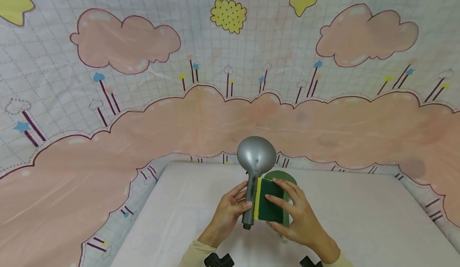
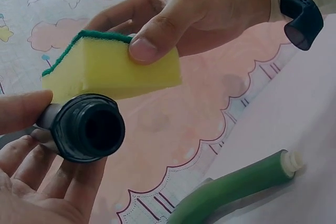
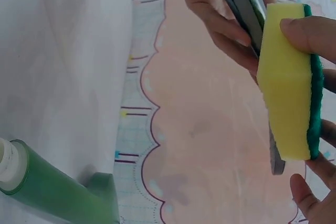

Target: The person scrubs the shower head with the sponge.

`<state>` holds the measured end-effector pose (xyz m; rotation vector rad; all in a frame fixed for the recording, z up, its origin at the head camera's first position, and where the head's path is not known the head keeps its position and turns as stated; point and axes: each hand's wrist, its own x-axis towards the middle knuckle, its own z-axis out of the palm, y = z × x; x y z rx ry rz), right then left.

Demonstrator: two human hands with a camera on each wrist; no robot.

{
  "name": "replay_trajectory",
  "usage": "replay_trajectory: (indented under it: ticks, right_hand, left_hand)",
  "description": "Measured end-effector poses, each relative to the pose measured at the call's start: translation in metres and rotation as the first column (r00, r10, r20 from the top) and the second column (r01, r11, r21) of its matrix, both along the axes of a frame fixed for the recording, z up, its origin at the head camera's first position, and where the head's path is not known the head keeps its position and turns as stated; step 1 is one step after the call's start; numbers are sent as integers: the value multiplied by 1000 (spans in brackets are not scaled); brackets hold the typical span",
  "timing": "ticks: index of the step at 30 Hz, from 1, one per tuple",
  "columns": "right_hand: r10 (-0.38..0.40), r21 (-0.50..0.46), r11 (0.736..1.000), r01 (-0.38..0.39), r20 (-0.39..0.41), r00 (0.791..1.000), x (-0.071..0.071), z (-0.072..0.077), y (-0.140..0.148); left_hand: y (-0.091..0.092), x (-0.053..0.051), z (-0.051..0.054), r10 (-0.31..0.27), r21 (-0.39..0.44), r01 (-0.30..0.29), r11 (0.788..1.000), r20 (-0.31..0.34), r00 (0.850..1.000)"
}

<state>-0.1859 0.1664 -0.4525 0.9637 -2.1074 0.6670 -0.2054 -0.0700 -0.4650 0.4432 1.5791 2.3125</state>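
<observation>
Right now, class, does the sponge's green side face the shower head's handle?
No, the sponge turns its yellow side to the shower head, with the right hand on its green side.

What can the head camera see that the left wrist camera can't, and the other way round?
Only the head view shows the big round part of the showerhead and the flat dark-green face of the sponge. Only the left wrist view looks into the showerhead's hollow black end. Both show the left hand holding the showerhead, the right hand holding the sponge, a green object and the patterned cloth.
</observation>
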Motion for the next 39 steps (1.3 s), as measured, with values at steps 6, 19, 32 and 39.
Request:
replay_trajectory:
  ticks: [6,19,32,39]
  right_hand:
    - [-17,0,1000,17,19,1000,-2,0,3]
    - [-105,-18,994,107,83,991,-2,2,8]
    - [-168,-56,983,173,96,981,-2,-3,11]
    - [-108,-44,993,109,25,994,-4,-8,5]
  left_hand:
    - [2,-1,-2,3,-12,-3,1000,8,1000]
    - [4,0,-3,-14,-22,15,1000,14,1000]
    - [7,1,-10,-47,6,47,999,71,996]
    - [7,0,-11,-25,-15,26,1000,66,998]
